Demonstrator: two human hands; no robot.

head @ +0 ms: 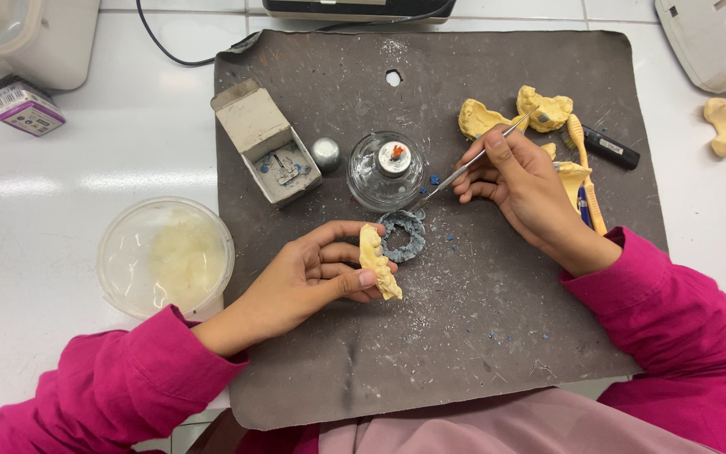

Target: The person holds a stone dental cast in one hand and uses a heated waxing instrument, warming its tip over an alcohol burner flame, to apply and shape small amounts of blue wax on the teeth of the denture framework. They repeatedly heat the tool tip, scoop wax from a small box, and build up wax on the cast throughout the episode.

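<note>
The left hand (317,273) pinches a yellow plaster tooth cast (377,261) on edge over the grey mat (481,336); a loose grip could drop and chip it; the right hand (523,181), closed on a thin metal tool (464,168), works near the glass burner (386,171), so a careless elbow might tip it.

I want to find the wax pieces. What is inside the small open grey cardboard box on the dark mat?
Inside the small open grey cardboard box, a few small blue bits lie on its stained, greyish bottom. The raised lid and box walls hide the rest of the inside.
</note>
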